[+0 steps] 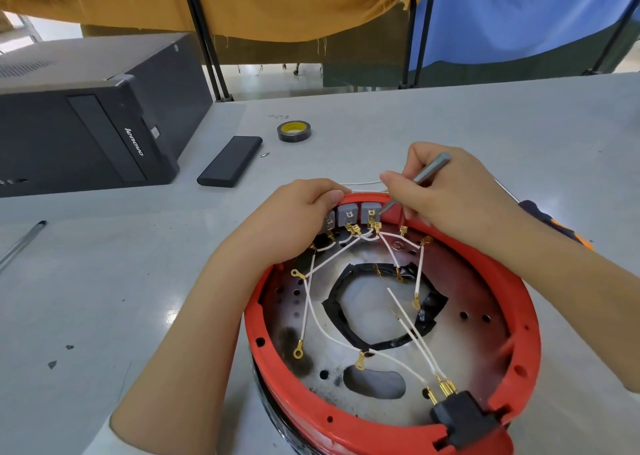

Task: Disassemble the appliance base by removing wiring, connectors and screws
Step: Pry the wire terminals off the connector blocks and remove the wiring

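Observation:
A round red appliance base (526, 319) lies open side up on the grey table, with a metal plate and a black-taped opening inside. Several white wires (313, 311) with gold terminals run from grey switch blocks (348, 212) at the far rim to a black power socket (462, 416) at the near rim. My left hand (294, 219) grips the far rim beside the switch blocks. My right hand (446, 191) holds a grey metal tool (429, 169) like a pen, its tip by the rightmost switch block's terminals.
A black Lenovo computer case (86, 129) lies at the far left. A slim black box (230, 165), a small screw bit (265, 155) and a roll of black tape (294, 131) lie beyond the base. A pen (20, 243) lies at the left edge.

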Available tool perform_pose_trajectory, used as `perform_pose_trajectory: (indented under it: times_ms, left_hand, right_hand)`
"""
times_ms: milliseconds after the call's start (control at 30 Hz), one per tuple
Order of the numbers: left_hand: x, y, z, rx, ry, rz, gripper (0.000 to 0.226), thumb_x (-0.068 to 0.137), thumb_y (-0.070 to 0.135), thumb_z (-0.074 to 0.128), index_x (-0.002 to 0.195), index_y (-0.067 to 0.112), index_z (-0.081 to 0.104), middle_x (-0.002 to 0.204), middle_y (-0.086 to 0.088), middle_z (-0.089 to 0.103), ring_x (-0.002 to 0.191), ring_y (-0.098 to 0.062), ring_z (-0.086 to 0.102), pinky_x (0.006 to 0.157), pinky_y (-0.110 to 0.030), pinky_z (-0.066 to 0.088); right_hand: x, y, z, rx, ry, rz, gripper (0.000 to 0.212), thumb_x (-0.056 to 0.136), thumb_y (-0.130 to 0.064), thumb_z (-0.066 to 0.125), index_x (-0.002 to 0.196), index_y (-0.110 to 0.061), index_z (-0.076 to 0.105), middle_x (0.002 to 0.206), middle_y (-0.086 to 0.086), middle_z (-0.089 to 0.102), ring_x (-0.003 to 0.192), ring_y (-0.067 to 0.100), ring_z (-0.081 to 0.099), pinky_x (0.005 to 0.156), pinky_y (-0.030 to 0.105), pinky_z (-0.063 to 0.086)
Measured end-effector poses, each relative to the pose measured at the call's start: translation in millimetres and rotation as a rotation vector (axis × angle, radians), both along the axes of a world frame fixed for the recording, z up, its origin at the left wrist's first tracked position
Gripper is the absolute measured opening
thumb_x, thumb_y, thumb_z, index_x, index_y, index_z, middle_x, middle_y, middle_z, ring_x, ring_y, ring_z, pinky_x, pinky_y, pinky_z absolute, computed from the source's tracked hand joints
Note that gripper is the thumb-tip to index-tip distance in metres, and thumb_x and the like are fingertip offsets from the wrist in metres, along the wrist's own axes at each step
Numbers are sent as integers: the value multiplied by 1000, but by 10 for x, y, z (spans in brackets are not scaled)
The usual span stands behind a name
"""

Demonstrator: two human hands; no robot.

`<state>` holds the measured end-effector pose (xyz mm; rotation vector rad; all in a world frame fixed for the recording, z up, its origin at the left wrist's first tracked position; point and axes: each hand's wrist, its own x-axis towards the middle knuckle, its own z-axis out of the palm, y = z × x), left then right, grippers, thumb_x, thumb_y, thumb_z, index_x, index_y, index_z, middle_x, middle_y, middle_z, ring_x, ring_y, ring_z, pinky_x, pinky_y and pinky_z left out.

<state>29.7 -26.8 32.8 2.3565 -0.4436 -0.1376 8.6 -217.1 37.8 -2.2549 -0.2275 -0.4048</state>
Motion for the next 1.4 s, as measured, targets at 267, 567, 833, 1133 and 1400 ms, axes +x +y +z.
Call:
perform_pose_trajectory:
  times_ms: [267,567,833,1133,1400]
  left_hand:
    - [-4,1,15,5,-1,1,31,101,30,37,120,30,62,113,9,65,106,-9,57,85,-22,42]
    - [6,12,-2,24,-14,-1,29,102,30,37,116,33,62,111,12,65,101,-7,56,76,-9,37]
    - [6,17,-15,-10,-14,-4,28,101,29,38,110,34,64,105,13,66,99,-6,58,79,-13,40]
    - [11,14,-15,1,-11,-10,28,101,29,38,113,33,63,109,12,66,102,-7,57,81,-13,40]
    - [6,9,-13,-9,11,-48,31,101,29,38,124,29,59,119,10,64,111,-10,56,101,-33,41]
  right_hand:
    - [-24,37,45,26,69,91,31,90,-32,60,70,-11,49,43,-8,58,34,3,46,40,9,36]
    - [127,111,47,100,159,29,29,83,-16,57,58,-15,42,42,2,56,29,9,40,34,12,32]
    - [110,125,-66,104,7,-71,29,84,-22,53,61,-13,39,60,23,56,36,10,38,41,24,34]
    - [131,118,-55,112,18,-39,28,85,-20,53,62,-11,41,50,13,55,32,8,40,38,14,32]
    - [143,108,-42,141,71,-11,30,86,-18,54,59,-14,41,43,5,53,29,7,39,35,11,30]
